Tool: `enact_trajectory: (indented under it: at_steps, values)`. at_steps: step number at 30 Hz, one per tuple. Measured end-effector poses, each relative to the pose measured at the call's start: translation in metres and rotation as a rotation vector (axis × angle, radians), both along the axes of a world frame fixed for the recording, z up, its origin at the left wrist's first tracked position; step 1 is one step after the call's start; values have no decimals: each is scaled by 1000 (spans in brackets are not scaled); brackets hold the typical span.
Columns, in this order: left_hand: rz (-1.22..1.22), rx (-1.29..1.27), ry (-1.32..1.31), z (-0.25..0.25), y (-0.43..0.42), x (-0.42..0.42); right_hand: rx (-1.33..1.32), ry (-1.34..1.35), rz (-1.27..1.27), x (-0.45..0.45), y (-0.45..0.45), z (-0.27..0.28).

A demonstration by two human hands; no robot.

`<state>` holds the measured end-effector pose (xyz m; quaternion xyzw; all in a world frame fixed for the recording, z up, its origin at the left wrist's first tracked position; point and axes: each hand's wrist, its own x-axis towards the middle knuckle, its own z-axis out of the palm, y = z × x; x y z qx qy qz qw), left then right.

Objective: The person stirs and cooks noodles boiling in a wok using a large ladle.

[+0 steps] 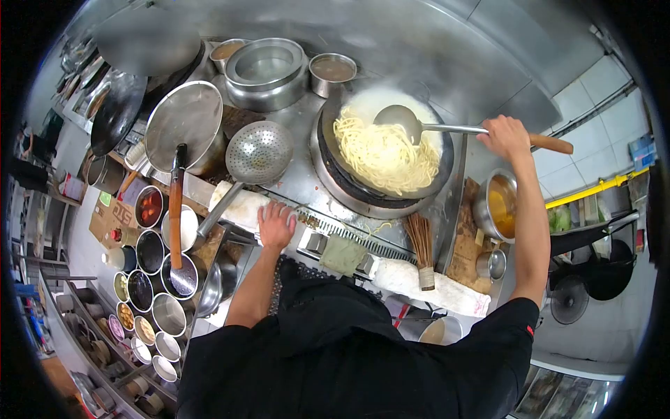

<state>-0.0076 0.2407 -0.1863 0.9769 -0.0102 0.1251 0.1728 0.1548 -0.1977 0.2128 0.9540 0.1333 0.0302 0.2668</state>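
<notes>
My right hand (507,136) is closed around the long handle of a steel ladle (399,119), with the wooden end sticking out to the right. The ladle's round bowl rests among pale yellow noodles (380,157) in a wok (333,129) of whitish, steaming liquid. My left hand (276,225) lies flat with fingers spread, holding nothing. It presses on the stove's front edge, beside a rolled white towel (237,207). Just above it, a perforated steel strainer (259,153) has its handle slanting down to the left.
A bamboo brush (421,241) leans at the front edge by a folded cloth (342,255). A bowl of yellow liquid (499,206) stands at right. At left are a large mesh strainer (184,126) and several seasoning pots (150,251). A lidded steel pot (265,77) sits behind.
</notes>
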Motion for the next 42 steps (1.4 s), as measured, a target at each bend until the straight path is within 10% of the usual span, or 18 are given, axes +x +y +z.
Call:
enact_trajectory:
  at_steps: [17, 42]
  values:
    - [-12, 21, -48, -4, 1, -2, 658, -108, -109, -172, -17, -65]
    - [1, 11, -7, 0, 0, 0, 410, -287, -60, -100, -59, -101]
